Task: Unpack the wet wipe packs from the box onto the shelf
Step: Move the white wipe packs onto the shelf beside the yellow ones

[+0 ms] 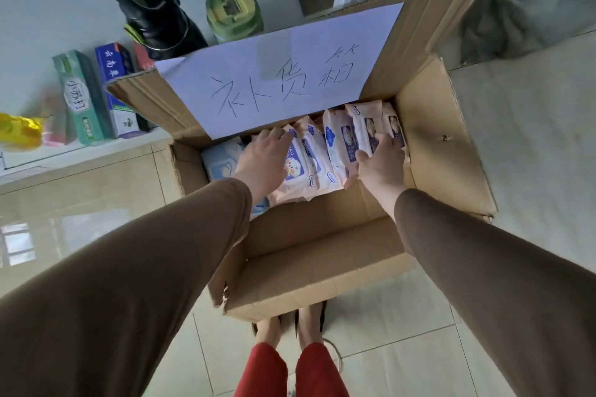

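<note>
An open cardboard box [322, 255] stands on the floor in front of my feet. A row of pink and white wet wipe packs [325, 151] stands on edge at its far side. My left hand [264, 161] presses on the left end of the row. My right hand [382, 164] grips the right end, thumb on the near side and fingers over the top. A pale blue pack [221, 159] lies in the box's left corner. The white shelf [80, 151] is at the upper left.
A white sheet with handwritten characters [283, 71] is stuck on the box's far flap. On the shelf stand toothpaste cartons [84, 97], a black bottle [158, 19], a green-lidded jar [233, 11] and a yellow packet [19, 130]. The floor is glossy tile [522, 138].
</note>
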The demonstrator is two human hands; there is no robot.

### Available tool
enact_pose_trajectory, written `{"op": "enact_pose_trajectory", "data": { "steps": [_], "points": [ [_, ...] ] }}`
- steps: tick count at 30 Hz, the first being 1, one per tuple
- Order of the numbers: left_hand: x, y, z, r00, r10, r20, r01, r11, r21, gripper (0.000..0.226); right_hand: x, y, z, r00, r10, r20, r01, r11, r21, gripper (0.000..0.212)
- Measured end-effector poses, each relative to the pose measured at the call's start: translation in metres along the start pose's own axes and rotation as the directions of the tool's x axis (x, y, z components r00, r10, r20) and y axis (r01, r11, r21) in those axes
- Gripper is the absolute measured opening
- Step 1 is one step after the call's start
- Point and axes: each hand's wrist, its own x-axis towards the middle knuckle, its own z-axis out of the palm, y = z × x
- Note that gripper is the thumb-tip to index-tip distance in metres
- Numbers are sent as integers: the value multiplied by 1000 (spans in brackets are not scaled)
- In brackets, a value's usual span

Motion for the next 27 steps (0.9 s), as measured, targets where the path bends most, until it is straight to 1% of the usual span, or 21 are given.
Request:
{"op": "enact_pose_trajectory", "data": {
  "steps": [2,3,5,7,8,10,12,13,15,17,18,19,20,21,23,24,27],
  "points": [
    [13,-1,9,1000,6,-14,-5,998,60,74,19,3,8,999,45,-12,-45,998,41,46],
    [17,-2,13,1000,19,-3,-18,995,98,79,26,4,10,997,78,5,-79,995,68,50],
    [24,-6,21,997,68,22,-71,983,169,95,40,10,16,991,128,38,-132,986,107,65],
    [28,-10,26,996,78,42,-85,975,206,111,49,13,21,987,153,51,-158,983,91,72],
    [30,-12,28,997,64,48,-73,971,226,114,52,14,23,985,164,54,-168,982,86,77],
    [34,-11,28,998,40,39,-50,951,305,117,56,16,22,982,176,60,-180,981,69,93],
    [36,-6,26,999,27,28,-36,920,391,127,59,16,16,975,211,70,-215,975,56,109],
    [37,-4,26,999,27,30,-37,911,410,131,60,18,13,969,231,89,-237,969,64,111],
    [38,-2,23,998,41,41,-54,910,411,134,62,22,7,953,262,152,-279,955,100,107],
    [38,-3,17,996,73,60,-92,890,446,128,63,27,5,947,254,195,-294,931,218,105],
    [38,-3,15,992,107,69,-127,870,476,121,62,29,6,947,229,225,-288,915,282,96],
    [37,-2,12,987,144,74,-162,855,492,113,61,32,7,947,196,255,-276,901,334,80],
    [36,-1,10,982,163,90,-186,852,489,103,59,34,7,943,178,283,-281,880,383,66],
    [33,2,8,980,163,118,-200,864,461,90,52,31,4,933,180,312,-307,850,427,57],
    [27,7,3,968,115,224,-197,902,384,64,40,26,-1,920,156,360,-330,803,497,46],
    [23,9,0,957,74,280,-173,922,345,56,31,22,-5,916,138,377,-332,788,518,44],
    [-2,10,-12,925,-53,376,-60,957,283,41,-1,5,-17,908,98,407,-327,773,543,52]
  ]
}}
